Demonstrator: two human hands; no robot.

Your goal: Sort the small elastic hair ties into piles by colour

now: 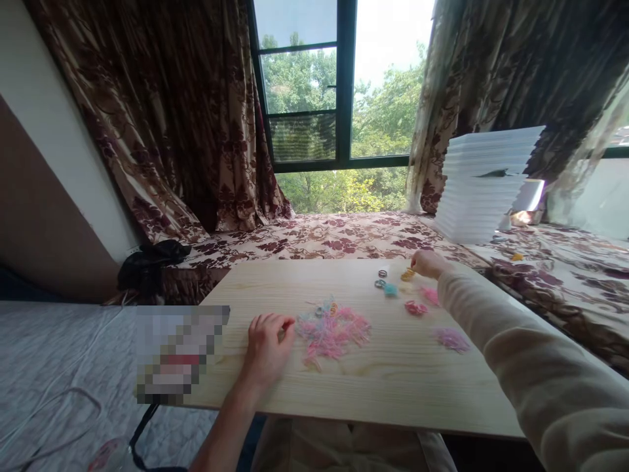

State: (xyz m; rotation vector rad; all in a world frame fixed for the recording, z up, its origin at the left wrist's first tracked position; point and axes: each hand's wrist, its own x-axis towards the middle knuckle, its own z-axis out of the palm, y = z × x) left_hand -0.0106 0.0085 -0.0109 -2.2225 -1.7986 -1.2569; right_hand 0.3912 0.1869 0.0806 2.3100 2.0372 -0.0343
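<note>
A loose mixed pile of thin pink, lilac and pale blue pieces (pixel 334 329) lies on the light wooden board (pixel 393 387). Just left of it rests my left hand (pixel 269 337), fingers curled, thumb and forefinger close together; whatever they hold, if anything, is too small to name. At the far right my right hand (pixel 426 263) is closed beside a small yellow group (pixel 407 275). Around it lie dark rings (pixel 382 273), a teal heap (pixel 390 290), a red-pink heap (pixel 415 308), a pink heap (pixel 431 296) and a lilac heap (pixel 452 339).
A blurred-out flat item (pixel 179 357) covers the board's left edge. Behind the board runs a flower-patterned ledge (pixel 339 239) below the window. A tall stack of white sheets (pixel 479 190) stands at the back right. A black cloth or bag (pixel 152 262) lies at the left.
</note>
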